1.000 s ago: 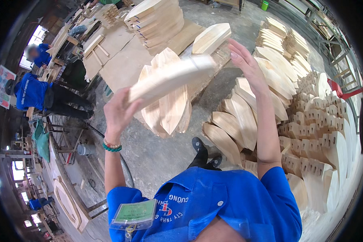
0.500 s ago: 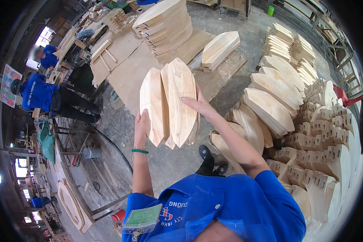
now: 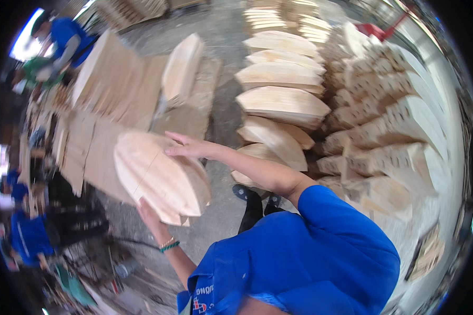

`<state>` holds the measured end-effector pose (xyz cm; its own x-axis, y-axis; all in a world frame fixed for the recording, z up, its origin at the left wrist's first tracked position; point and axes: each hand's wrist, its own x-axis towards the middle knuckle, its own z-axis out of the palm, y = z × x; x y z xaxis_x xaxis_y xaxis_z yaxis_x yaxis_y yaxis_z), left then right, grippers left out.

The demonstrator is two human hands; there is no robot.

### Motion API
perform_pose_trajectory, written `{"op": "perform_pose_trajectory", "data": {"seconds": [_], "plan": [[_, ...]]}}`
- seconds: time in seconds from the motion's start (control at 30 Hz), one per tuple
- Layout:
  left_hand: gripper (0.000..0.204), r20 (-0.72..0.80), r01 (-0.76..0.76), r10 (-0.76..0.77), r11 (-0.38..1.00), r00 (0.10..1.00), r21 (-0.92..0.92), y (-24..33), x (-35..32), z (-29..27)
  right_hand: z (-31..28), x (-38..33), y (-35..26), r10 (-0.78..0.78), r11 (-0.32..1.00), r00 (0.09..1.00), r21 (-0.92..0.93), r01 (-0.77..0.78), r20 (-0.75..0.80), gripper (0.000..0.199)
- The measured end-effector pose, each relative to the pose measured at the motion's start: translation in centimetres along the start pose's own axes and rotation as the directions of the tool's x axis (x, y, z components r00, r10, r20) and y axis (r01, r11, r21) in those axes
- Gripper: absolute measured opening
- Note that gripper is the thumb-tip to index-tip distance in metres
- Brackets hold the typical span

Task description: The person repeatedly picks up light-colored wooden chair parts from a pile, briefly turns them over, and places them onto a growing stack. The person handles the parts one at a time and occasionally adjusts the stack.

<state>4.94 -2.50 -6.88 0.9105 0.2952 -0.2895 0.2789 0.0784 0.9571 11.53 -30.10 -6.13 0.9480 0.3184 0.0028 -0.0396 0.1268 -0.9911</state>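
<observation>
Between my hands is a bundle of pale wooden boards (image 3: 157, 173) with pointed ends, tilted and a little blurred. A pencil-like line crosses the top one. My left hand (image 3: 151, 216), with a green bead bracelet at the wrist, grips the near left edge; its fingers are partly hidden under the wood. On the far right edge, my right hand (image 3: 189, 147) presses with its thumb and fingers. The boards are held up above a sheet of brown cardboard (image 3: 104, 163) on the floor.
A tall stack of similar boards (image 3: 108, 73) and a smaller stack (image 3: 183, 68) stand beyond. To the right are piles of shaped boards (image 3: 281, 102) and rows of slotted wooden parts (image 3: 389, 126). Co-workers in blue, one a person (image 3: 68, 39) at far left, stand nearby.
My view has swung to the right, so the scene shifts left. The boards, still in both hands, have turned and now show their broad face, no longer split into two side-by-side groups.
</observation>
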Motion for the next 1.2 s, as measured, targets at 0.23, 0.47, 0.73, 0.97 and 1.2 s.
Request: {"op": "perform_pose_trajectory", "data": {"seconds": [0.23, 0.47, 0.73, 0.97, 1.2], "plan": [[0.062, 0.012, -0.038, 0.039, 0.997, 0.999, -0.071, 0.6, -0.8, 1.8, -19.5, -14.7, 4.2, -0.143, 0.109, 0.674, -0.688, -0.717, -0.725, 0.085], [0.059, 0.064, -0.104, 0.111, 0.989, 0.992, -0.100, 0.0, 0.0, 0.7, -26.3, -16.9, 1.3, 0.230, 0.095, 0.756, -0.759, -0.644, -0.613, 0.108], [0.043, -0.084, -0.322, 0.358, 0.903, 0.930, 0.284, -1.8, 2.1, -1.8, -26.2, -15.5, -0.2, 0.135, 0.019, 0.817, -0.823, -0.568, -0.561, 0.103], [0.050, 0.066, -0.223, 0.232, 0.967, 0.970, -0.127, -0.4, 0.9, 0.9, -27.4, -17.1, -0.9, 0.317, 0.413, 0.874, -0.776, -0.476, -0.368, 0.081], [0.052, 0.035, -0.187, 0.202, 0.948, 0.979, -0.258, -0.2, 0.3, 0.5, -27.2, -15.8, -2.9, -0.161, 0.303, 0.807, -0.807, -0.507, -0.568, 0.081]]}}
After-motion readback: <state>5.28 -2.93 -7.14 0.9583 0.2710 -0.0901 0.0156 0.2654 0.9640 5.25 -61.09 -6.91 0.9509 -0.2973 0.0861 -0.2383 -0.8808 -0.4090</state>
